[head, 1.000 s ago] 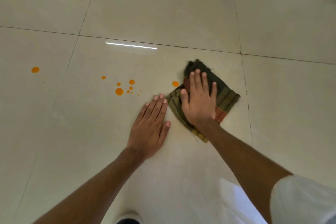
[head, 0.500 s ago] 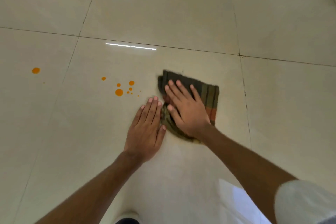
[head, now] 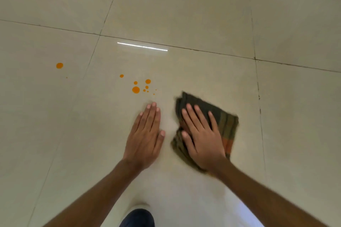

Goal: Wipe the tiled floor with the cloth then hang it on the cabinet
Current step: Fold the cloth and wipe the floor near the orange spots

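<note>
Glossy cream floor tiles (head: 184, 14) fill the view, and the one folded dark-green cloth (head: 227, 125) lies flat on them under the right hand (head: 203, 140), whose spread fingers press it down, while the left hand (head: 145, 140) rests open and flat on bare tile just beside the cloth, not touching it. Against half a second ago, cloth and right hand have slid rightward, opening a gap between the two hands. Orange droplets (head: 136, 89) dot the floor: a cluster of roughly eight ahead of the left hand, one at far left, three near the top edge.
</note>
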